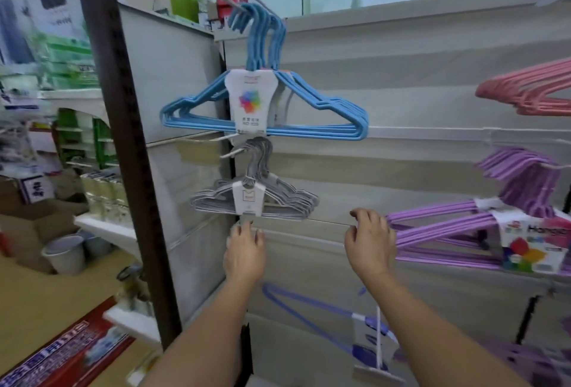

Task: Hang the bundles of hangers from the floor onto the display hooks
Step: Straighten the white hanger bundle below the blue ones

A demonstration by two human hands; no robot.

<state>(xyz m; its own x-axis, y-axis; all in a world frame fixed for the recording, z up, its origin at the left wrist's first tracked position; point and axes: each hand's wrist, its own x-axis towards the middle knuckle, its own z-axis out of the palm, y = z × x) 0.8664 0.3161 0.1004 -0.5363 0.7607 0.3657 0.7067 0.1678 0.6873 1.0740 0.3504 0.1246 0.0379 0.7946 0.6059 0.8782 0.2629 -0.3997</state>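
Pale slatted display wall [401,145] with bare panel between bundles, blue hanger bundle [262,108] hung top on a hook, grey hanger bundle [253,201] below it, purple hanger bundle [457,232] at right, left hand [244,250] raised with relaxed fingers just under the grey bundle, right hand [369,240] loosely curled, touching the purple ends, grasp unclear.

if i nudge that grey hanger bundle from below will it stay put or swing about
The grey hanger bundle would likely swing: it hangs only by its hooks from one thin peg. It probably moves as one stiff unit, since a card sleeve binds it. The thin wire frames suggest it is light.
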